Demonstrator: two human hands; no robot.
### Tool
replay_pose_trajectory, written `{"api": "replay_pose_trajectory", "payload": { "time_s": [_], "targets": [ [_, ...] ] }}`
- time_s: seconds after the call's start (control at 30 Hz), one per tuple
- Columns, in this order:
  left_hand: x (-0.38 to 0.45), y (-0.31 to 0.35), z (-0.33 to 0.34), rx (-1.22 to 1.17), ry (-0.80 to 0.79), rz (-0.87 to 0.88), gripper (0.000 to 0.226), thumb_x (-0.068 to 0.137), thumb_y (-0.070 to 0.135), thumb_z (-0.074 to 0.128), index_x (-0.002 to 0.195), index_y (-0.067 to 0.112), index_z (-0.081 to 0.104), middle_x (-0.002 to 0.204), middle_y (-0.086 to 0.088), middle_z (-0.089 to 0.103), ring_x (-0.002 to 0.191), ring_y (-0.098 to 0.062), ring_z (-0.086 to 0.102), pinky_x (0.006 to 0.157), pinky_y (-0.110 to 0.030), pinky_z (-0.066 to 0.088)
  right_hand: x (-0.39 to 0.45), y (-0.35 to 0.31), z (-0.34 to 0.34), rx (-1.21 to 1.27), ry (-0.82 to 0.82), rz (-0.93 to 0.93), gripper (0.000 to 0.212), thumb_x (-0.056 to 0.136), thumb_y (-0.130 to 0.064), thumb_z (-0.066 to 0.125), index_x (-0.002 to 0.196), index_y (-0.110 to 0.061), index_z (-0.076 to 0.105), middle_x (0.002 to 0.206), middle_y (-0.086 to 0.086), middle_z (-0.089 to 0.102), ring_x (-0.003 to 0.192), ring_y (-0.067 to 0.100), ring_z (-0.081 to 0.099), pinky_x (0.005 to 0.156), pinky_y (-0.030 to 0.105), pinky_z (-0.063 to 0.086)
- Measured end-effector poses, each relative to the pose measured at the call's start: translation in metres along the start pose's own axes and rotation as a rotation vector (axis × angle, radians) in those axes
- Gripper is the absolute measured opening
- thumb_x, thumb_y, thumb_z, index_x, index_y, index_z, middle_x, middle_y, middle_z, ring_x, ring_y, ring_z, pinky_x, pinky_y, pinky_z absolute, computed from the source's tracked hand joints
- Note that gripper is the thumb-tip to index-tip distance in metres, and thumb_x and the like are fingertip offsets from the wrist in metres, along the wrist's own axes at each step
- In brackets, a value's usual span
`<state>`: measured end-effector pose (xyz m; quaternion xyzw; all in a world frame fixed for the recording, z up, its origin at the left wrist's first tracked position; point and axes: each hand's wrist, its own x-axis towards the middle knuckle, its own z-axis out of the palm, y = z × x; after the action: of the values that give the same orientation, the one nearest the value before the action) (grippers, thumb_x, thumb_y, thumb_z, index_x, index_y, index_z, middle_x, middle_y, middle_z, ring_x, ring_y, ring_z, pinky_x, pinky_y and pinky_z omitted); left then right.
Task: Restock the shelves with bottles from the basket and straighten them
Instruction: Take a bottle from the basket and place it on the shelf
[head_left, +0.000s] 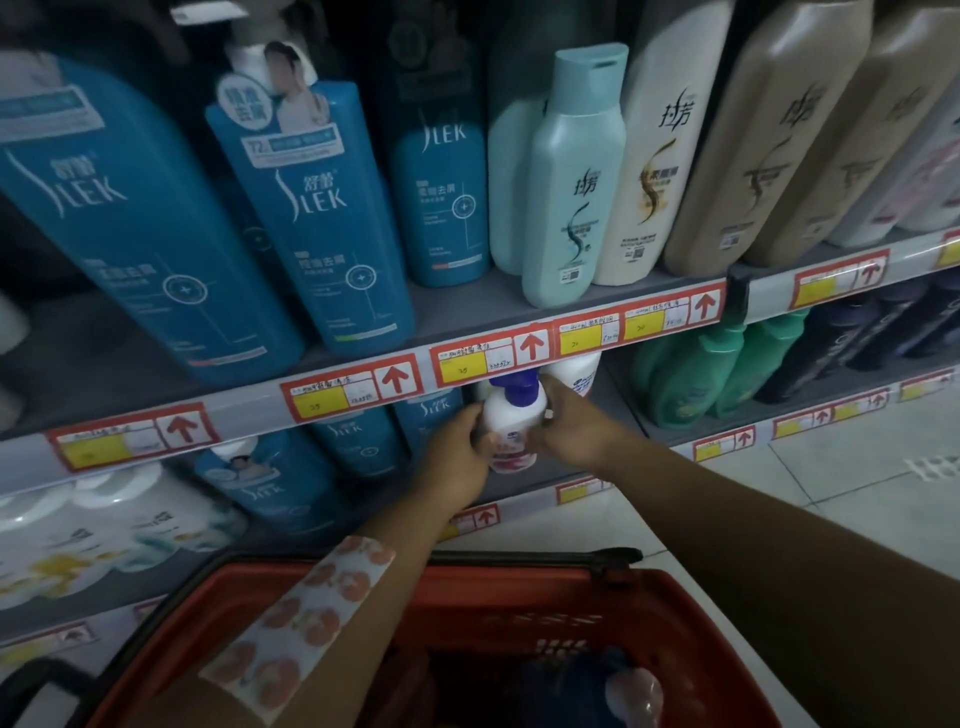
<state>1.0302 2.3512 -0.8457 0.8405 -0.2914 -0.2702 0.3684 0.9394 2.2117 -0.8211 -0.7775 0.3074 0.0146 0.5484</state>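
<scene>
I am holding the white pump bottle (511, 423) with both grips, left hand (457, 457) and right hand (574, 423) curled around its body, at the lower shelf (524, 501) edge. It looks light, stiff, smooth plastic; gripping the body, not the blue pump (514, 389), seems safest.

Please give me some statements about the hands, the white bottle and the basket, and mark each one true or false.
1. Both hands hold the white bottle. True: left hand and right hand grip its sides.
2. The bottle has a red cap. False: the cap is dark blue.
3. The basket is red. True.
4. The bottle is on the top shelf. False: it is under that shelf's price strip, at the lower shelf.
5. The green bottles are left of the hands. False: right.
</scene>
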Motion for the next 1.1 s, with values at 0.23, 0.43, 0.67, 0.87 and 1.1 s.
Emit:
{"api": "replay_pose_trajectory", "payload": {
  "time_s": [0.23, 0.43, 0.67, 0.87, 1.1],
  "targets": [
    [-0.004, 0.002, 0.001, 0.039, -0.042, 0.027, 0.066, 0.101, 0.013, 0.054, 0.157, 0.037, 0.026, 0.147, 0.000, 0.052, 0.135, -0.021, 0.048, 0.112, -0.045, 0.041, 0.004, 0.001, 0.005, -0.064, 0.035, 0.018, 0.065, 0.089, 0.002, 0.064, 0.145, -0.025, 0.044, 0.140, 0.004, 0.056, 0.132, 0.026, 0.050, 0.111, 0.053, 0.043],
    [-0.015, 0.007, -0.005, 0.078, -0.062, 0.013, 0.069, 0.098, 0.004, 0.051, 0.157, 0.032, 0.028, 0.148, -0.003, 0.052, 0.132, -0.022, 0.052, 0.111, -0.046, 0.043, -0.001, 0.006, 0.000, -0.158, -0.040, 0.207, 0.044, 0.092, -0.007, 0.063, 0.135, -0.014, 0.054, 0.132, 0.012, 0.061, 0.114, 0.033, 0.061, 0.092, 0.049, 0.058],
    [-0.064, 0.028, -0.054, 0.336, -0.011, 0.209, 0.039, 0.098, 0.005, 0.050, 0.134, 0.019, 0.061, 0.129, -0.005, 0.066, 0.116, -0.021, 0.061, 0.100, -0.037, 0.050, -0.049, -0.038, -0.009, -0.549, -0.071, 0.030, 0.039, 0.094, -0.007, 0.058, 0.132, -0.007, 0.060, 0.136, 0.012, 0.060, 0.120, 0.029, 0.059, 0.094, 0.033, 0.051],
    [-0.153, 0.027, -0.082, 0.715, -0.100, 0.471, 0.048, 0.095, 0.013, 0.051, 0.143, 0.017, 0.050, 0.138, -0.006, 0.056, 0.122, -0.025, 0.054, 0.101, -0.040, 0.047, -0.135, -0.081, 0.008, -0.971, -0.107, -0.146, 0.036, 0.094, -0.009, 0.051, 0.130, -0.009, 0.057, 0.131, 0.016, 0.061, 0.116, 0.033, 0.059, 0.080, 0.027, 0.043],
    [-0.255, 0.012, -0.103, 0.940, -0.120, 0.469, 0.045, 0.081, 0.029, 0.050, 0.122, 0.014, 0.061, 0.122, -0.008, 0.060, 0.114, -0.030, 0.056, 0.094, -0.039, 0.048, -0.223, -0.098, 0.042, -1.169, -0.185, -0.232, 0.039, 0.091, -0.026, 0.054, 0.128, -0.016, 0.059, 0.130, 0.013, 0.060, 0.116, 0.031, 0.060, 0.097, 0.043, 0.053]
  ]
}}
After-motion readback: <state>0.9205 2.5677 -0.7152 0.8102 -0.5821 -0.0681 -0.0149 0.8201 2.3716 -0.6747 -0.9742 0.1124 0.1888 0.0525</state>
